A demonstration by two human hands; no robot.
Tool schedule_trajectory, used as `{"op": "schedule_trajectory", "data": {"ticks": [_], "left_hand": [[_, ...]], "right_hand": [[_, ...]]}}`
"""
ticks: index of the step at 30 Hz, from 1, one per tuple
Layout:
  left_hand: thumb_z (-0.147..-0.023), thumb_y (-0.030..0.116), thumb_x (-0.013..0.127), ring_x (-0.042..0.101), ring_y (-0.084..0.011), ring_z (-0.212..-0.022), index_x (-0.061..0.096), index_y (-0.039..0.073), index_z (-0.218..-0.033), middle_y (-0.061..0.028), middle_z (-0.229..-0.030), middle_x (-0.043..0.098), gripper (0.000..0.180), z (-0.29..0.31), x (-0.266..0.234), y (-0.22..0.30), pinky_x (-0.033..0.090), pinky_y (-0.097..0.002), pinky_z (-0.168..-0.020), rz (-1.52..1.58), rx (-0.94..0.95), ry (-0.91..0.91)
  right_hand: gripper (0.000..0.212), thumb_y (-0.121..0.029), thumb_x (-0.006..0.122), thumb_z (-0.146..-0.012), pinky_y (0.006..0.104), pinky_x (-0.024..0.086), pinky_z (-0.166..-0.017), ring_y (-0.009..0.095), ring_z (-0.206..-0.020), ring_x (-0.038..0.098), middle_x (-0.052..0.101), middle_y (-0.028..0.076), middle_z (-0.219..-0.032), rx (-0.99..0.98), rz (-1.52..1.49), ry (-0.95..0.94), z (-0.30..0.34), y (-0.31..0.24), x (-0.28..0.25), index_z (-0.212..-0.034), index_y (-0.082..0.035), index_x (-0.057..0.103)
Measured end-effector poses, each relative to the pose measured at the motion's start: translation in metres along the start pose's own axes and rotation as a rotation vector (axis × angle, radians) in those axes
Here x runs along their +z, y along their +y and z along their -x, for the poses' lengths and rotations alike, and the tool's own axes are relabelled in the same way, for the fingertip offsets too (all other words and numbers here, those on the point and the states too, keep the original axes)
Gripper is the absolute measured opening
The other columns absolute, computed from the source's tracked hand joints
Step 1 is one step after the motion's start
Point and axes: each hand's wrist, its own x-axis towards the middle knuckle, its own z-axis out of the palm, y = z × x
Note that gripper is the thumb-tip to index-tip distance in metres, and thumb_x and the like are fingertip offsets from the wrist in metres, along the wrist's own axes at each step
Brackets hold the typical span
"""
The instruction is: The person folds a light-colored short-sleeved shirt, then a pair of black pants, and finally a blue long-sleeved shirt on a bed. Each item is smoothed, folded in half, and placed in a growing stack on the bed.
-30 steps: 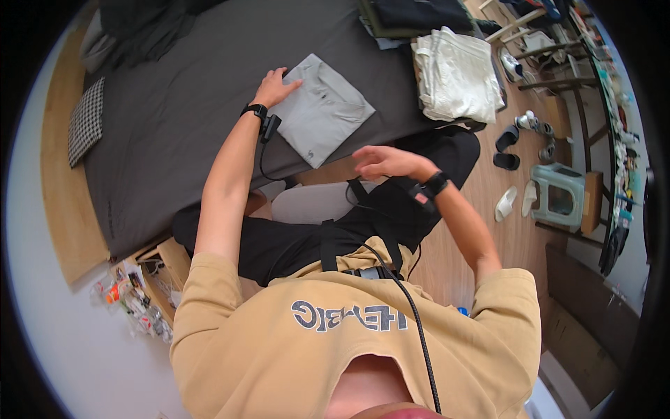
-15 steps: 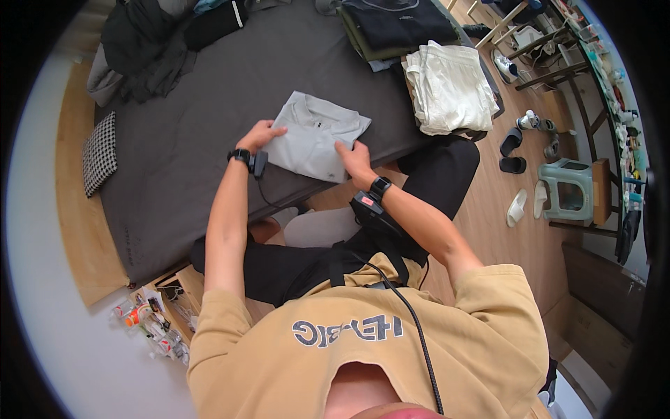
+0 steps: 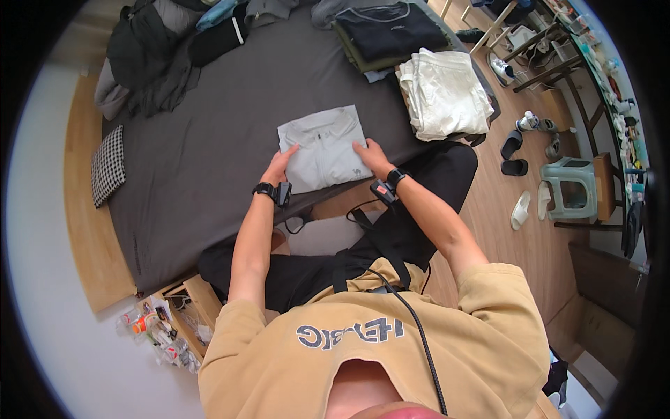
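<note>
Dark bed (image 3: 223, 153), a folded grey shirt (image 3: 324, 159) squared up between two hands

Beyond the dark sheet, a wooden floor (image 3: 478, 223) runs off to the right, with pale slippers (image 3: 520, 211) and a grey-green stool (image 3: 569, 190) on it. Loose dark clothes (image 3: 146, 59) lie heaped at the far left of the bed; a dark folded stack (image 3: 394, 31) and white folded garments (image 3: 447, 94) sit on the right.

The shirt is at the bed's near edge, collar uppermost and away from the person; whether it is slightly raised is hard to tell. A second ago it lay cornerwise under the left hand (image 3: 277, 167) alone, with the right hand (image 3: 377, 160) off it. Now both grip its side edges, thumbs on top, the other fingers partly hidden but apparently clamped on the cloth. It has turned roughly square to the bed edge, which, I judge, leaves the folded bundle evenly held and under control from both sides.
</note>
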Motion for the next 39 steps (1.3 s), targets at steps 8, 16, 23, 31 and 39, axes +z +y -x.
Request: {"op": "schedule_trajectory", "data": {"ticks": [8, 16, 23, 31, 39], "left_hand": [[-0.108, 0.021, 0.065, 0.071, -0.0277, -0.114, 0.059, 0.000, -0.140, -0.0135, -0.131, 0.070, 0.039, 0.049, 0.044, 0.117, 0.059, -0.0466, -0.098, -0.079, 0.196, -0.037], [-0.108, 0.028, 0.069, 0.068, -0.0221, -0.119, 0.057, 0.002, -0.145, -0.0101, -0.137, 0.069, 0.048, 0.045, 0.159, 0.303, 0.057, -0.0402, -0.101, -0.082, 0.675, -0.020], [-0.108, 0.033, 0.070, 0.068, -0.0230, -0.120, 0.055, 0.002, -0.141, -0.0101, -0.134, 0.069, 0.048, -0.055, 0.240, 0.371, 0.057, -0.0412, -0.102, -0.017, 0.756, -0.143], [-0.101, 0.032, 0.078, 0.073, -0.0260, -0.109, 0.045, 0.004, -0.148, -0.0136, -0.129, 0.068, 0.064, -0.164, 0.265, 0.262, 0.063, -0.0423, -0.088, -0.169, 0.327, 0.006], [-0.095, 0.019, 0.083, 0.075, -0.0244, -0.098, 0.041, -0.001, -0.146, -0.0167, -0.119, 0.069, 0.069, -0.148, 0.266, 0.268, 0.065, -0.0401, -0.085, -0.180, 0.392, -0.021]], "right_hand": [[0.039, -0.028, 0.073, -0.098, 0.0379, 0.056, -0.083, 0.018, -0.089, 0.070, 0.078, 0.015, -0.098, -0.311, 0.323, -0.098, -0.018, -0.119, -0.055, -0.117, 0.006, 0.072], [0.043, -0.037, 0.071, -0.102, 0.0373, 0.056, -0.089, 0.021, -0.096, 0.071, 0.077, 0.016, -0.109, -0.765, 0.322, 0.036, -0.086, -0.316, -0.187, -0.119, 0.003, 0.074], [0.033, -0.025, 0.070, -0.103, 0.0329, 0.058, -0.074, 0.017, -0.083, 0.071, 0.077, 0.006, -0.102, -0.531, 0.135, 0.252, -0.148, -0.365, -0.274, -0.125, -0.002, 0.074], [0.051, -0.039, 0.082, -0.092, 0.0372, 0.067, -0.073, 0.019, -0.095, 0.075, 0.077, 0.008, -0.109, -0.096, 0.297, 0.279, -0.256, -0.232, -0.315, -0.127, -0.003, 0.073], [0.051, -0.039, 0.083, -0.093, 0.0376, 0.063, -0.082, 0.025, -0.098, 0.075, 0.078, 0.011, -0.110, -0.215, 0.529, 0.274, -0.251, -0.233, -0.330, -0.131, -0.006, 0.072]]}}
